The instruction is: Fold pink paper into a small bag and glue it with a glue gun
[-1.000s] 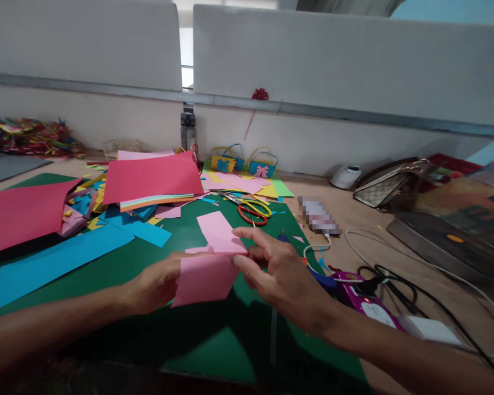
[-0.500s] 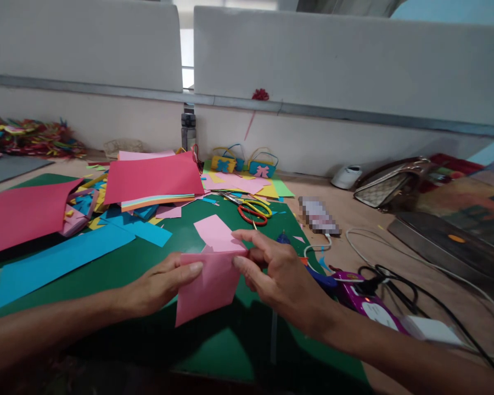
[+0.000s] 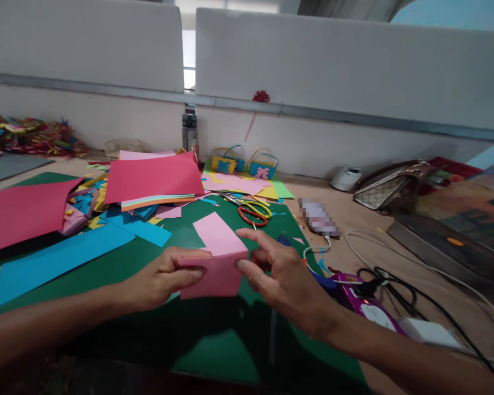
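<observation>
A folded piece of pink paper [image 3: 220, 275] is held up over the green mat. My left hand [image 3: 168, 277] pinches its left end, thumb in front and fingers behind. At the right corner, my right hand [image 3: 278, 269] has its thumb against the front face and its bent fingers by the edge; the index finger stretches out above. A flat pink paper part [image 3: 218, 233] shows behind the fold; whether it is joined to the held piece I cannot tell. Scissors [image 3: 253, 213] with red and yellow handles lie beyond.
Stacked coloured sheets [image 3: 154, 178] and blue strips [image 3: 61, 269] lie left on the green mat [image 3: 214, 351]. Small paper bags [image 3: 261, 169] stand at the back. To the right are a phone [image 3: 318, 216], a purple power strip [image 3: 368, 304] with cables, and a handbag [image 3: 389, 189].
The lower edge of the pink paper has come up and levelled out. My left fingers have wrapped further round its left end. The right hand has barely moved, its index finger lifting slightly off.
</observation>
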The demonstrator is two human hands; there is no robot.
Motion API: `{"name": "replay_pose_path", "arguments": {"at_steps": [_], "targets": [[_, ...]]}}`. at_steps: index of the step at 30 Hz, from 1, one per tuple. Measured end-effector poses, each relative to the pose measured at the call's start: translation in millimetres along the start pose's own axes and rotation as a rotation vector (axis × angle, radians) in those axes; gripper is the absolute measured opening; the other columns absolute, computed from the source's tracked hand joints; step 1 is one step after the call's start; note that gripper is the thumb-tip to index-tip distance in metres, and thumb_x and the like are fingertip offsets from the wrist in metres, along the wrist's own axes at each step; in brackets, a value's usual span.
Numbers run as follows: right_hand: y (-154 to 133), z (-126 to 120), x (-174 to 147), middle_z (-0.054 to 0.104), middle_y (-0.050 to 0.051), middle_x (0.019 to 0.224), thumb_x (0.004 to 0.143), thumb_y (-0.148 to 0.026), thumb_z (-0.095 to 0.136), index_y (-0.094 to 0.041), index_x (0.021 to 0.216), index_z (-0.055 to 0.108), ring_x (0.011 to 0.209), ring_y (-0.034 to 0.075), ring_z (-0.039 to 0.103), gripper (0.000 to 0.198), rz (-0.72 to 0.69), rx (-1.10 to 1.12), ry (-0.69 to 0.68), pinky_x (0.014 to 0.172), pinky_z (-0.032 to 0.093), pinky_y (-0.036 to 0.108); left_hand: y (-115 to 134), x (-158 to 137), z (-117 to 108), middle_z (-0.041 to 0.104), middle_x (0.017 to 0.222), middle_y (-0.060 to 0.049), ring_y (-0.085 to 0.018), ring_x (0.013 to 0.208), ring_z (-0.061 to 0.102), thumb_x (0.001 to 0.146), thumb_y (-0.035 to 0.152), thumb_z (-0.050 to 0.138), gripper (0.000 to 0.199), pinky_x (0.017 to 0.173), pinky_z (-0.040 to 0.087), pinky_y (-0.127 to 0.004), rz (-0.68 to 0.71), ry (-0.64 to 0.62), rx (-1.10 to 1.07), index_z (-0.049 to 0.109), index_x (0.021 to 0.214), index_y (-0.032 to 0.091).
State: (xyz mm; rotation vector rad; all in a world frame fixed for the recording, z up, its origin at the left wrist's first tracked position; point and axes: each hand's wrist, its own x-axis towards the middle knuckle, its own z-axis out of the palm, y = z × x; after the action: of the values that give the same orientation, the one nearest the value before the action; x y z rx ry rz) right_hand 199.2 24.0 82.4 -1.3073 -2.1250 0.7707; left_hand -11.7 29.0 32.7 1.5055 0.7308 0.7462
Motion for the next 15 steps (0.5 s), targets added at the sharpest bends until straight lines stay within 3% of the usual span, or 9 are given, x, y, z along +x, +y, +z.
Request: {"name": "replay_pose_path", "arguments": {"at_steps": [3, 6, 8, 12, 15], "targets": [[4, -3, -2, 0.048, -0.008, 0.050, 0.082, -0.021, 0.047, -0.015, 0.125, 0.043, 0.043, 0.009, 0.039, 0.044, 0.007, -0.016, 0.028, 0.044, 0.033, 0.023, 7, 0, -5, 0.064, 0.094, -0.009, -0.019, 0.081, 0.057, 0.088, 0.023, 0.040, 0.029, 0.073, 0.042, -0.027, 0.247, -0.015, 0.459, 0.063, 0.106, 0.016], [10, -7, -3, 0.047, -0.008, 0.050, 0.082, -0.023, 0.047, -0.013, 0.125, 0.044, 0.044, 0.010, 0.041, 0.044, 0.025, -0.059, 0.060, 0.045, 0.034, 0.024, 5, 4, -8, 0.058, 0.117, -0.013, -0.023, 0.107, 0.052, 0.085, 0.012, 0.038, 0.041, 0.090, 0.038, -0.033, 0.550, -0.105, 0.846, 0.048, 0.125, 0.015], [15, -9, -4, 0.048, -0.008, 0.050, 0.083, -0.024, 0.047, -0.014, 0.124, 0.046, 0.045, 0.011, 0.043, 0.042, 0.028, -0.114, 0.066, 0.047, 0.035, 0.024, -3, 7, -8, 0.056, 0.123, -0.012, -0.025, 0.116, 0.045, 0.084, 0.010, 0.040, 0.042, 0.097, 0.033, -0.037, 0.639, -0.114, 1.115, 0.046, 0.125, 0.017], [27, -11, -7, 0.060, -0.002, 0.061, 0.083, -0.023, 0.047, -0.016, 0.114, 0.056, 0.052, 0.012, 0.053, 0.034, 0.020, -0.300, -0.021, 0.052, 0.039, 0.024, -28, 15, -2, 0.059, 0.116, -0.012, -0.028, 0.112, 0.047, 0.087, 0.014, 0.040, 0.032, 0.093, 0.035, -0.044, 0.558, -0.042, 1.544, 0.049, 0.118, 0.014], [34, -11, -10, 0.068, 0.004, 0.072, 0.082, -0.023, 0.050, -0.017, 0.105, 0.062, 0.061, 0.015, 0.060, 0.026, 0.020, -0.469, -0.155, 0.057, 0.041, 0.025, -38, 20, 9, 0.057, 0.115, -0.014, -0.027, 0.102, 0.053, 0.088, 0.016, 0.039, 0.032, 0.086, 0.041, -0.042, 0.420, -0.103, 1.664, 0.048, 0.119, 0.010]]}}
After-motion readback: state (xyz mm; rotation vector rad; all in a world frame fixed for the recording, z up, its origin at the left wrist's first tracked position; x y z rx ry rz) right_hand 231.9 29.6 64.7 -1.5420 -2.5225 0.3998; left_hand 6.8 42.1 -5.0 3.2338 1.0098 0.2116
